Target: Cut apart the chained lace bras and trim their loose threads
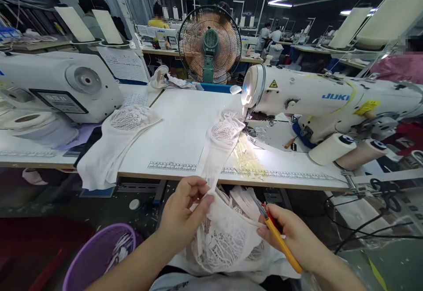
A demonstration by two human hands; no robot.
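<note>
My left hand (188, 209) pinches the narrow edge of a white lace bra piece (228, 238) just in front of the table edge. The bra piece hangs over my lap in folds, its lace cup facing up. Orange-handled thread snips (282, 242) lie in the closed fingers of my right hand (292, 233), blades pointing up and left. The right fingertips also touch the fabric's edge. Another white lace part (226, 134) stretches from the sewing machine's needle area down to my left hand.
A JUKI sewing machine (307, 90) stands at the right, with thread cones (333, 149) in front. White lace pieces (127, 128) overhang the table (178, 123) at the left, beside another machine (62, 82). A purple bin (99, 256) sits below; a fan (210, 40) stands behind.
</note>
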